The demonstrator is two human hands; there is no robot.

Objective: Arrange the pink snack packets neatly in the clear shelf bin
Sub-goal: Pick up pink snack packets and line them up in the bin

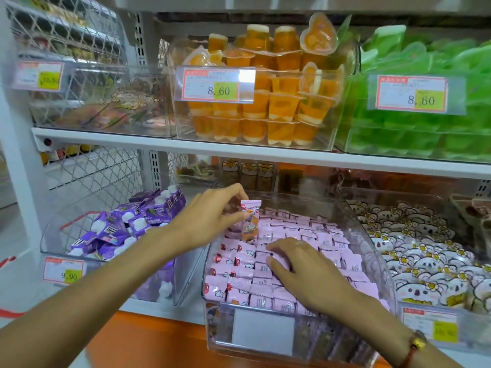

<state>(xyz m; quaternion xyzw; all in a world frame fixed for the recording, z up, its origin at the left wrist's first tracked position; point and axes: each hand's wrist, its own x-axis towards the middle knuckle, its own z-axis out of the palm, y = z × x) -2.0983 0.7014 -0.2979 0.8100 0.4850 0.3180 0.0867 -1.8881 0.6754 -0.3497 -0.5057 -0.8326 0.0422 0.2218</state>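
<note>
Clear bin [372, 235] on lower shelf: pink packets [313, 235] mostly in tidy rows, approx. done; front-left rows looked looser. L hand [210, 219] pinched one packet [249, 221] upright over bin's back-left corner, not yet placed. R hand [300, 264] spread flat, pressing rows mid-bin. Bin's own label blank. Tags readable: 8.60 [216, 86] upper shelf, 9.90 [63, 269] lower left.

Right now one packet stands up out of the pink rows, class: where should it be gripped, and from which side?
Grip the upright packet by its upper half, just under the crimped top seal, coming from above and the left, as the left hand does. Its lower end sits among the packed pink packets, and the right hand covers the rows to the right, so probably only the top is free.
</note>
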